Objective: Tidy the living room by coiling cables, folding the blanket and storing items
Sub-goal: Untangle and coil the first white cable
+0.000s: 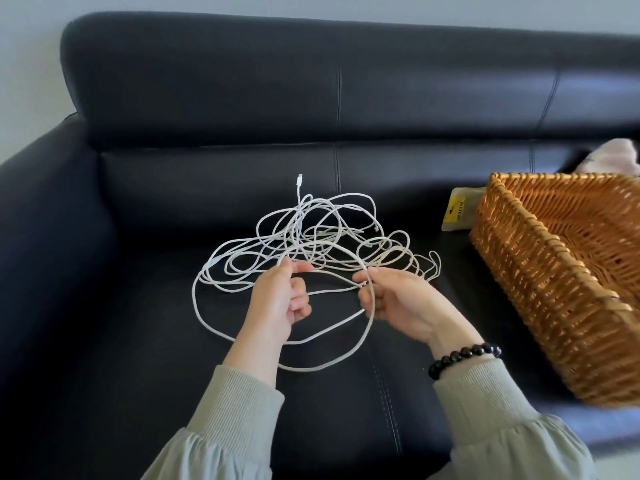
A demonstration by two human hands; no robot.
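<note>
One tangle of white cable (313,244) lies on the seat of one black sofa (207,98), with one connector (300,180) visible; the number of separate cables cannot be determined. At its near edge, the left hand (280,299) and the right hand (398,303) each pinch a strand, remaining fingers curled. One wicker basket (540,292) stands to the right, cut off by the frame, its visible interior showing only weave, and it partly hides one yellow packet (457,211).
</note>
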